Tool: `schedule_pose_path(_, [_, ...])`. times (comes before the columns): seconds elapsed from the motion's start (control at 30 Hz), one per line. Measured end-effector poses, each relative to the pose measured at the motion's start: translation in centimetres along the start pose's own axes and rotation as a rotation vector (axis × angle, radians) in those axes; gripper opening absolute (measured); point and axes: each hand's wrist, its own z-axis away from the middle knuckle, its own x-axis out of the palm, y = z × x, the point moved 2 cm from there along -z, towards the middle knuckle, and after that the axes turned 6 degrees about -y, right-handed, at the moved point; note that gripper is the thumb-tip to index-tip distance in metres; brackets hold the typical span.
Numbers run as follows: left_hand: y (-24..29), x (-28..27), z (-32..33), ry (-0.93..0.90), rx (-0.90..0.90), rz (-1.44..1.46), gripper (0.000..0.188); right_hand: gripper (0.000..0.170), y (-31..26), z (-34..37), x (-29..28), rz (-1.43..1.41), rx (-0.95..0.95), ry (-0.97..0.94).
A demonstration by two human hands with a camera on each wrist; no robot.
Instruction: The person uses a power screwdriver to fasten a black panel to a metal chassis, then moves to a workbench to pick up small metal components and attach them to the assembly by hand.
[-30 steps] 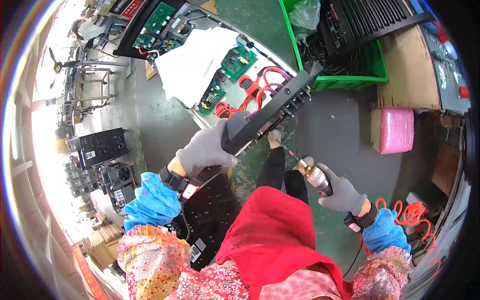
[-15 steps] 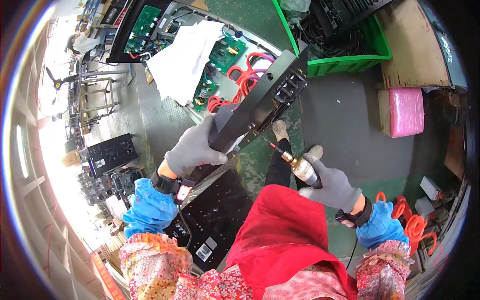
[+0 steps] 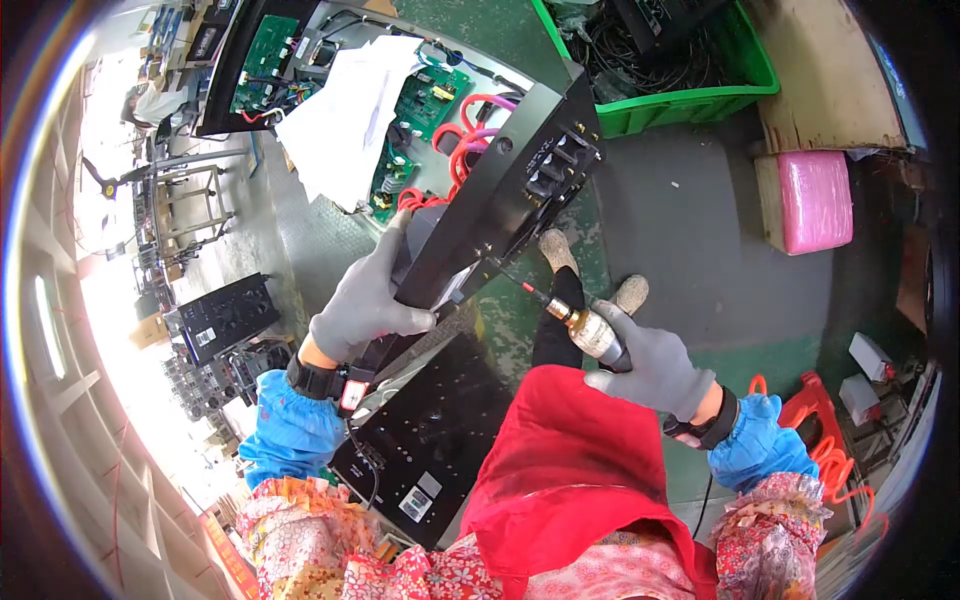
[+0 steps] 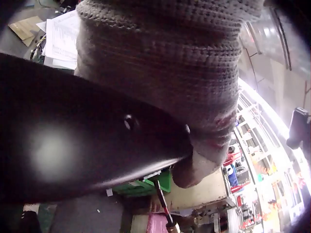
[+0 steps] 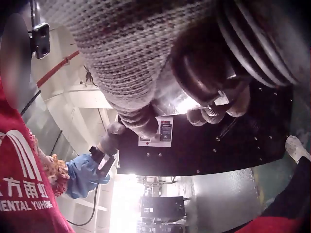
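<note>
My gloved left hand grips the near end of a black panel on an uncovered electronic unit, thumb on the outer side. In the left wrist view, the knitted glove lies against the dark panel. My gloved right hand holds a power screwdriver, its thin bit pointing up-left with the tip right at the panel's face. Dark sockets sit farther along that face. Behind the panel are red cables, a green circuit board and white paper sheets.
A perforated black plate lies below my left arm. A green crate of black cables stands beyond the panel, with a pink-wrapped block to its right. An orange coiled hose hangs by my right sleeve.
The panel has turned, showing more of its outer face. My right hand has brought the screwdriver up and left, so its bit now reaches the panel. My left hand keeps its grip.
</note>
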Motion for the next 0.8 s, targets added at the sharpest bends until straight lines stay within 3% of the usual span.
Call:
schedule_pose_path(0.1, [1.2, 0.3, -0.1, -0.013, -0.038, 0.152, 0.134, 0.087, 0.5, -0.2, 0.6, -0.006, -0.032, 0.041])
schedule_pose_path(0.53, [1.5, -0.9, -0.6, -0.158, -0.107, -0.045, 0.134, 0.085, 0.4, -0.4, 0.3, 0.011, -0.133, 0.102])
schedule_pose_path(0.8, [0.7, -1.1, -0.9, -0.154, -0.093, -0.077, 0.135, 0.084, 0.8, -0.8, 0.1, -0.009, -0.096, 0.053])
